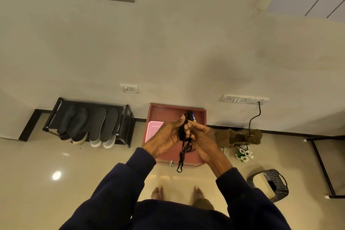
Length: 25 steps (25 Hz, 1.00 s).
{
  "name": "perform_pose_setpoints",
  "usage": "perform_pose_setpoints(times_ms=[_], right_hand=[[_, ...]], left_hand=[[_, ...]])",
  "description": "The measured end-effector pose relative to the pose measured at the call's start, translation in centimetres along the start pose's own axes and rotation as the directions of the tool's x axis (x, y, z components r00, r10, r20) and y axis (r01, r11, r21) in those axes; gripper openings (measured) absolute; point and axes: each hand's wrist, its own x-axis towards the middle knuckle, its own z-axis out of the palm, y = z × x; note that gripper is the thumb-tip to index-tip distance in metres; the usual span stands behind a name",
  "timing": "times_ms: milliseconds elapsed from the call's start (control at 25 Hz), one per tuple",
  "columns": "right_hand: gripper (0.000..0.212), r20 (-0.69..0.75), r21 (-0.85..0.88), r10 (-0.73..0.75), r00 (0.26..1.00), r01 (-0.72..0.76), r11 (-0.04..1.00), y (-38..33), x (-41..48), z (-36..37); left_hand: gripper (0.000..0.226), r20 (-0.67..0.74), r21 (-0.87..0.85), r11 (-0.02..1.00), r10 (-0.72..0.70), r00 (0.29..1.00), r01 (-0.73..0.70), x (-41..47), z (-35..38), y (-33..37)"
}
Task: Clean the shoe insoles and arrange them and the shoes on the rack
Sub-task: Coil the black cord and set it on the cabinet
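Observation:
A black shoe rack [56, 115] stands against the wall at the left. Several dark insoles [101, 120] lie side by side on its top shelf. Shoes sit on the shelf below, a dark pair [79, 137] beside a grey-and-white pair [104, 142]. Both my hands are raised in front of me over a reddish-brown cabinet [200, 115]. My left hand [164, 139] grips a bunch of black shoelaces [183, 147], whose loops hang down. My right hand [202, 140] pinches the same laces near the top.
A pink lidded box [153, 129] lies on the cabinet, with a small dark object [191, 115] at its back. To the right are a brown sack [239, 137], white flowers [244, 154], a black cable [253, 119], a woven basket [271, 185] and a black frame [321, 162]. My bare feet [157, 192] stand on glossy tiles.

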Motion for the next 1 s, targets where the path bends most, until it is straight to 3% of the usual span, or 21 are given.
perform_pose_setpoints(times_ms=[120,320,480,680,880,1000], right_hand=[[0.017,-0.017,-0.15,-0.098,0.995,0.094,0.984,0.2,-0.2,-1.7],[0.019,0.085,-0.421,-0.226,0.97,0.241,0.874,-1.1,0.8,-4.8],[0.02,0.1,-0.449,-0.166,0.981,0.193,0.872,-0.9,2.7,-7.1],[0.025,0.197,-0.446,0.005,0.98,0.085,0.891,3.1,7.7,-11.1],[0.027,0.045,-0.472,-0.014,0.999,0.033,0.881,11.5,14.8,-16.9],[0.027,-0.121,-0.41,-0.017,0.992,-0.034,0.911,17.6,19.0,-21.3]], left_hand=[[0.052,-0.054,0.103,0.994,0.053,0.997,-0.047,0.2,0.8,-1.5],[0.042,-0.142,0.06,0.998,0.03,0.989,-0.021,0.6,1.7,-3.5],[0.023,-0.255,0.119,0.993,0.02,0.967,0.011,2.9,1.2,-6.0],[0.044,-0.442,0.097,0.994,0.006,0.897,0.041,7.6,-2.0,-10.9],[0.038,-0.475,0.044,0.996,-0.046,0.879,0.076,13.4,-8.1,-19.7],[0.019,-0.605,0.094,0.99,-0.024,0.796,0.101,17.4,-12.9,-26.7]])
